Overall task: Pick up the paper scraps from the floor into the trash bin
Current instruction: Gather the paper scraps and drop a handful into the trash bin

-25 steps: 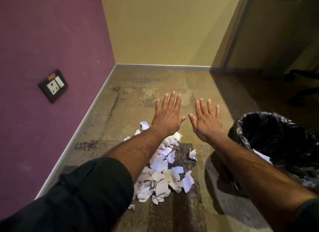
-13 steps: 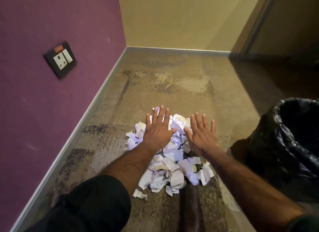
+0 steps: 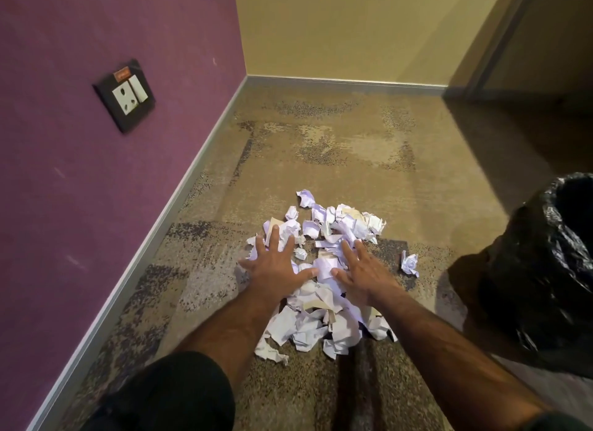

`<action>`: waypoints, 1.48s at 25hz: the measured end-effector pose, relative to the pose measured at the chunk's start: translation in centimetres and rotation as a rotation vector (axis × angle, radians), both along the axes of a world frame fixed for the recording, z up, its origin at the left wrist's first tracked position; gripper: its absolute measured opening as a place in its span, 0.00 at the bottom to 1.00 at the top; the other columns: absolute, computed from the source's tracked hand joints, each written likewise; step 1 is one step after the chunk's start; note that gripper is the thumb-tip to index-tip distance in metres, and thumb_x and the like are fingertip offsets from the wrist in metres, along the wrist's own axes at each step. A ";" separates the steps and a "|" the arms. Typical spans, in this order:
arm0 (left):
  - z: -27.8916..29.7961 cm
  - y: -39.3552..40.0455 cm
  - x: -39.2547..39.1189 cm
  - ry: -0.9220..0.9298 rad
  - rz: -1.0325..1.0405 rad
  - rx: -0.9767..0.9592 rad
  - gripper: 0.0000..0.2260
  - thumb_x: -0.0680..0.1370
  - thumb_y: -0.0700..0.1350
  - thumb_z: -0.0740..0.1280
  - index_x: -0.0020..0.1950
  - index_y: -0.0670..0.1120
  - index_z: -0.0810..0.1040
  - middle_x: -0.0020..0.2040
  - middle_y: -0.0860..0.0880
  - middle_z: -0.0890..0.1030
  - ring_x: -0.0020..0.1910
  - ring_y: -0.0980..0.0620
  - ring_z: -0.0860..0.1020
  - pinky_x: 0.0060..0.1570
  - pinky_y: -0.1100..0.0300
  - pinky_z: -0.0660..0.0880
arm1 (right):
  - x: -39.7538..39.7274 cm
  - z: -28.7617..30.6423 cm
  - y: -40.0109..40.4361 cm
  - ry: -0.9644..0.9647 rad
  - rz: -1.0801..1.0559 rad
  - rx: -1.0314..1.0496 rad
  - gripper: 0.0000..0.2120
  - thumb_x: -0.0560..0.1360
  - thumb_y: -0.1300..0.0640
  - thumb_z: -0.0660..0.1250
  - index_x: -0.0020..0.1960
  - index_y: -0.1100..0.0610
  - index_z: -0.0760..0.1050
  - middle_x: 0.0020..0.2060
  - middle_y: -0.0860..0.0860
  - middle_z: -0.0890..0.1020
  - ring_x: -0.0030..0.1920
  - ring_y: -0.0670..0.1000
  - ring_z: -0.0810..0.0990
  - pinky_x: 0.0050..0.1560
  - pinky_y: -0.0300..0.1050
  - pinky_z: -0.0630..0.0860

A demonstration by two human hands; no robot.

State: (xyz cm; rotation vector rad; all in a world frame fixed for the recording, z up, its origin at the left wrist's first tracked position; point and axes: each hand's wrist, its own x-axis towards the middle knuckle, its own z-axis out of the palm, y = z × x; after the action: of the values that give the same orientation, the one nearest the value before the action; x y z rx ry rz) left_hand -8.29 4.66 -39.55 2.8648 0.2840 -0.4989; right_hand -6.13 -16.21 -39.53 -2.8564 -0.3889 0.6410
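A heap of crumpled white paper scraps (image 3: 324, 318) lies on the patterned carpet in front of me. My left hand (image 3: 276, 267) rests palm down on the left side of the heap, fingers spread. On the right side, my right hand (image 3: 362, 273) lies flat too, fingers apart. Neither hand holds any paper. One crumpled ball (image 3: 409, 263) sits apart to the right of the heap. The trash bin (image 3: 545, 270), lined with a black plastic bag, stands at the right edge.
A purple wall with a black socket plate (image 3: 124, 95) runs along the left, ending in a grey skirting board (image 3: 154, 238). A yellow wall closes the far end. A dark doorway area is at the upper right.
Both hands have come down and toward me onto the paper heap. The view has tilted down and left, so the bin sits further right and more of the heap shows beyond the hands.
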 end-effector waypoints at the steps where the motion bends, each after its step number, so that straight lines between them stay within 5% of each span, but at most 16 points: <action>1: 0.0 0.1 -0.2 0.023 0.011 -0.023 0.47 0.70 0.79 0.58 0.82 0.60 0.48 0.83 0.52 0.38 0.81 0.37 0.44 0.69 0.25 0.57 | -0.1 0.0 0.2 0.011 0.008 0.021 0.37 0.81 0.36 0.53 0.82 0.47 0.39 0.82 0.54 0.43 0.80 0.62 0.52 0.76 0.61 0.58; 6: 0.5 -0.4 -1.0 0.020 0.020 -0.041 0.37 0.76 0.64 0.68 0.80 0.53 0.59 0.83 0.46 0.48 0.78 0.39 0.57 0.69 0.41 0.67 | -0.2 -0.1 1.7 -0.051 -0.003 0.086 0.36 0.78 0.46 0.69 0.80 0.43 0.54 0.78 0.54 0.59 0.73 0.58 0.67 0.70 0.57 0.71; 10: 1.2 -1.3 -1.0 -0.053 -0.009 -0.004 0.20 0.79 0.48 0.70 0.70 0.47 0.72 0.70 0.43 0.69 0.69 0.42 0.69 0.61 0.49 0.73 | -0.1 0.1 2.7 -0.076 -0.014 0.118 0.27 0.77 0.53 0.71 0.74 0.43 0.67 0.70 0.54 0.69 0.62 0.56 0.76 0.63 0.52 0.76; 16: 1.8 -1.6 -1.0 -0.125 -0.036 -0.056 0.14 0.77 0.36 0.66 0.62 0.45 0.79 0.60 0.42 0.77 0.58 0.42 0.78 0.54 0.50 0.77 | -0.8 0.0 3.3 -0.088 -0.104 0.217 0.21 0.76 0.61 0.72 0.67 0.48 0.75 0.64 0.54 0.74 0.58 0.54 0.78 0.60 0.50 0.77; 26: 3.9 -1.9 -0.6 -0.277 -0.115 -0.075 0.13 0.75 0.33 0.65 0.55 0.43 0.81 0.53 0.44 0.78 0.51 0.42 0.79 0.43 0.54 0.73 | -0.5 3.2 2.8 -0.206 -0.164 0.319 0.17 0.75 0.69 0.67 0.62 0.57 0.81 0.57 0.56 0.81 0.56 0.56 0.80 0.50 0.42 0.73; 37: 17.1 -5.5 3.6 -0.485 -0.159 -0.055 0.10 0.77 0.35 0.67 0.53 0.46 0.84 0.52 0.43 0.81 0.49 0.41 0.81 0.43 0.54 0.76 | 1.3 15.2 -2.1 -0.378 -0.257 0.389 0.15 0.75 0.69 0.69 0.61 0.59 0.81 0.55 0.56 0.80 0.49 0.51 0.76 0.50 0.41 0.71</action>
State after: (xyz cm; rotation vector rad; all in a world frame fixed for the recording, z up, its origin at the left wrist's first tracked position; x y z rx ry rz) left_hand -4.68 -0.86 -22.45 2.8499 -0.0403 0.1687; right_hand -4.82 -18.32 -24.30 -2.5735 -0.1670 -0.0267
